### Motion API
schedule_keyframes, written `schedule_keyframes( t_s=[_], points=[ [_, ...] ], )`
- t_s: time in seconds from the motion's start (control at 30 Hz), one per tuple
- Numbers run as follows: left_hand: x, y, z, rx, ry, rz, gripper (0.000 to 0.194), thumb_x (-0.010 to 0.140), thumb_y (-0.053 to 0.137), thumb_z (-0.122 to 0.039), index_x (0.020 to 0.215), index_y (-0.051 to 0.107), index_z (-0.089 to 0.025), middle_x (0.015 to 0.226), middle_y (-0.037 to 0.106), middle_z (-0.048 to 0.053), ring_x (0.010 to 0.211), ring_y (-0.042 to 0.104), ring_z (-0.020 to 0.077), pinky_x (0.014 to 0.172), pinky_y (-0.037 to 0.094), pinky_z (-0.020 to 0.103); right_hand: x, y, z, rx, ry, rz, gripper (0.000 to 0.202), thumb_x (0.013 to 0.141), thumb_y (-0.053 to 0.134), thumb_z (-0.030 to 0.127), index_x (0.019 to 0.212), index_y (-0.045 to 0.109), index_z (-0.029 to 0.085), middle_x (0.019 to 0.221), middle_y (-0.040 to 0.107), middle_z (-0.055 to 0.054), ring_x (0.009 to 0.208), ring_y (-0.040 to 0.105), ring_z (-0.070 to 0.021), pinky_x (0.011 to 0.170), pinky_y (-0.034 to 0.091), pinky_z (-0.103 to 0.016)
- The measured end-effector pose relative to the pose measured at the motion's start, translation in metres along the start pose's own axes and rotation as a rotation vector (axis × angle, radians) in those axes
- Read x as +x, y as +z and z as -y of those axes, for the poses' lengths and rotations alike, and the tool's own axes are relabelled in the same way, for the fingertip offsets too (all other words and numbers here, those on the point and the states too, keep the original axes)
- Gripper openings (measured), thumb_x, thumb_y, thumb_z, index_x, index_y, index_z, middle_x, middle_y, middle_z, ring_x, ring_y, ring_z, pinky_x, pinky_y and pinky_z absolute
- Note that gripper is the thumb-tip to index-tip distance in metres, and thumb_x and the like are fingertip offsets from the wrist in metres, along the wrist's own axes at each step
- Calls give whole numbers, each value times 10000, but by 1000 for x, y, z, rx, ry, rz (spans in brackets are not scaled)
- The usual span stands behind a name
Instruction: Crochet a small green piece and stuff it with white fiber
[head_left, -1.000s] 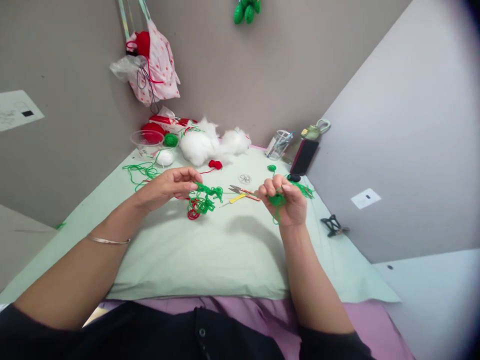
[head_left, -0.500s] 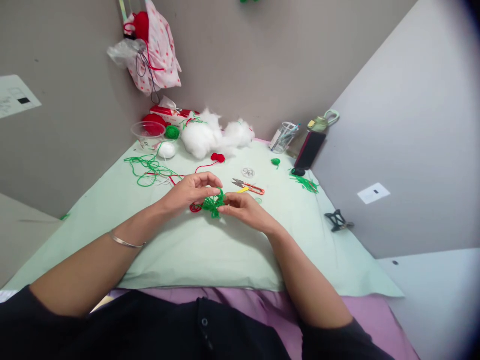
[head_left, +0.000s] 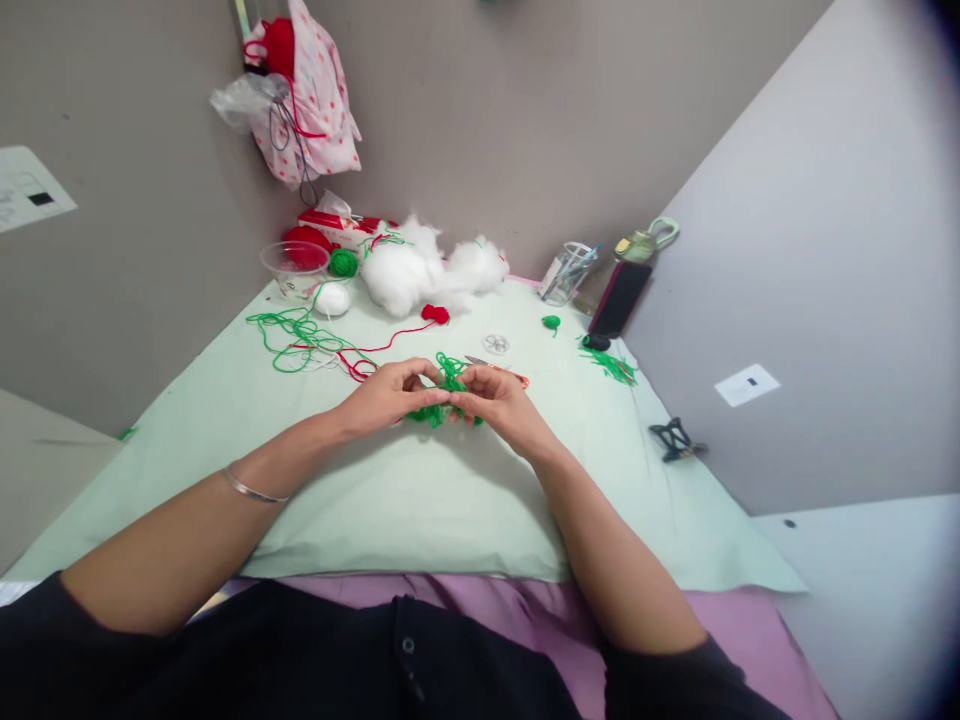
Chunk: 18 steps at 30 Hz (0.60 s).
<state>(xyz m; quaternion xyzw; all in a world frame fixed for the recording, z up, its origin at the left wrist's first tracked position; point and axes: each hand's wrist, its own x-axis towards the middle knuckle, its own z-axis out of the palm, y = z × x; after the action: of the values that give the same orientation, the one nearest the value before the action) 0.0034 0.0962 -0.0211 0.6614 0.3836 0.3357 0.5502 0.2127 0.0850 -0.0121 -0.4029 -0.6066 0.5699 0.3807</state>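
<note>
Both my hands meet over a bunch of looped green yarn [head_left: 451, 370] near the middle of the table. My left hand [head_left: 394, 392] pinches it from the left, thumb and fingers closed. From the right, my right hand [head_left: 499, 400] grips the same yarn, its thumb tip close to the left thumb. Green loops stick up between the fingers and hang below them; part of the bunch is hidden. Just behind the right hand lie thread snips [head_left: 517, 378] with orange handles, partly covered. A red yarn strand [head_left: 397, 338] runs from behind my left hand to a small red piece [head_left: 435, 314].
White stuffing [head_left: 401, 275] is heaped at the back. To its left are a clear tub [head_left: 295, 260], a green yarn ball [head_left: 343, 263] and tangled green yarn [head_left: 289, 335]. A clear cup [head_left: 566, 275], a phone [head_left: 620, 300] and green yarn scraps [head_left: 615, 368] are on the right.
My hands have drawn together, and the green yarn is now turned with loops pointing up between them. The right hand has moved over the yellow item and part of the snips.
</note>
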Motion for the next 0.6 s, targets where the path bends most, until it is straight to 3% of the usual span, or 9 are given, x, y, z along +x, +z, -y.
schedule_keyframes(
  t_s=[0.13, 0.23, 0.37, 0.5, 0.6],
  points=[
    [1, -2, -2, -24, -23, 58, 314, 879, 674, -485, 873, 638, -172, 688, 580, -19, 565, 462, 100, 544, 333, 239, -2, -2, 6, 24, 30, -9, 316, 792, 766, 481, 852, 641, 196, 793, 712, 0, 548, 533, -83, 519, 383, -235],
    [1, -7, -6, -19, -67, 138, 308, 885, 660, -481, 837, 626, -179, 631, 520, -39, 513, 391, 88, 498, 266, 237, -1, -4, 7, -4, 2, -113, 252, 778, 757, 424, 816, 650, 199, 676, 631, 34, 506, 440, -73, 482, 321, -233],
    [-3, -9, -15, -2, -121, 421, 281, 823, 732, -432, 742, 657, -173, 713, 622, 16, 583, 471, 112, 548, 347, 247, 4, -7, 1, -111, -86, -322, 154, 756, 726, 346, 776, 669, 204, 605, 533, 53, 512, 383, -84, 487, 295, -252],
    [-7, -10, -17, 25, -167, 657, 240, 770, 790, -394, 739, 702, -173, 751, 679, 41, 593, 492, 124, 566, 383, 254, 7, -10, -4, -127, -131, -363, 187, 741, 747, 376, 791, 696, 203, 693, 599, 25, 564, 426, -97, 525, 327, -267],
    [-7, -13, -16, 65, -155, 592, 236, 793, 781, -398, 917, 731, -203, 778, 667, 17, 615, 496, 122, 561, 370, 234, 7, -12, -4, -123, -131, -361, 204, 747, 752, 396, 808, 713, 205, 685, 602, 19, 579, 437, -107, 524, 325, -271]
  ],
)
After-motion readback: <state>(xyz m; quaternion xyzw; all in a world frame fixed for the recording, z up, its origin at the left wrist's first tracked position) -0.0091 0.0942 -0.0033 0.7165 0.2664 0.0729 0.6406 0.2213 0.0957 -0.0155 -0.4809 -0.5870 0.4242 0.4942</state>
